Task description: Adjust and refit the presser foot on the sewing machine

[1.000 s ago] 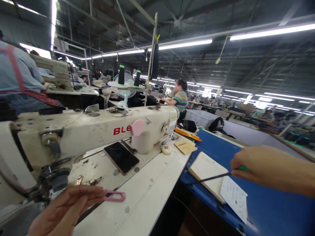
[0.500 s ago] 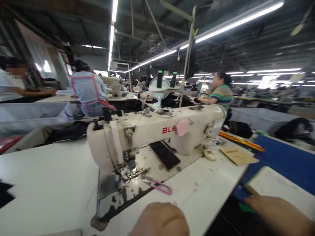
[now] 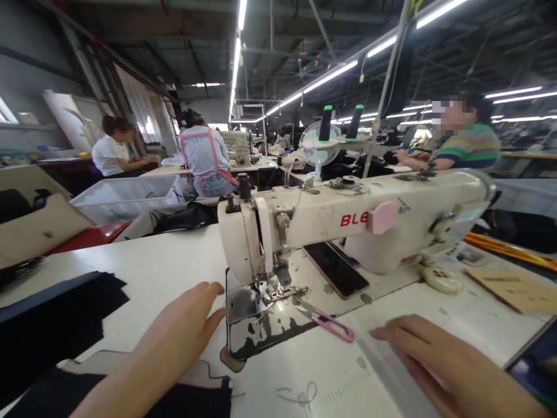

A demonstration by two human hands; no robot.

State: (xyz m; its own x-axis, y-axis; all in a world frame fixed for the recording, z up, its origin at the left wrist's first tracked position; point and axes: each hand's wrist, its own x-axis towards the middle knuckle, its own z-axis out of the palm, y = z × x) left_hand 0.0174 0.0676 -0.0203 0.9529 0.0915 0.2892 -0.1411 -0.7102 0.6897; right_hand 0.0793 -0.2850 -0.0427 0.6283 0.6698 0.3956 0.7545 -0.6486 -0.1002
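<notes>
A white sewing machine (image 3: pixel 317 226) stands on the white table, its presser foot and needle area at the left end. My left hand (image 3: pixel 183 319) reaches in from the lower left, thumb and fingers apart, with fingertips beside the metal plate (image 3: pixel 242 303); it holds nothing visible. Dark fabric pieces (image 3: pixel 73 325) lie left of this arm and under it. To the right, my right hand (image 3: pixel 430 354) is over the table with fingers stretched out, near a pale translucent strip (image 3: pixel 383 366) that I cannot identify. Pink-handled thread snips (image 3: pixel 333 325) lie between the hands.
A phone (image 3: pixel 337 270) lies under the machine arm. At right are a cream oval object (image 3: pixel 440 280) and a brown card (image 3: pixel 509 287). Thread spools (image 3: pixel 325 125) stand behind. Three people sit beyond, near a white bin (image 3: pixel 126 200). Loose thread (image 3: pixel 300 396) lies in front.
The view has turned left and lowered. My left hand has come in beside the machine's plate. My right hand has moved from the front table edge area to above the tabletop, fingers extended.
</notes>
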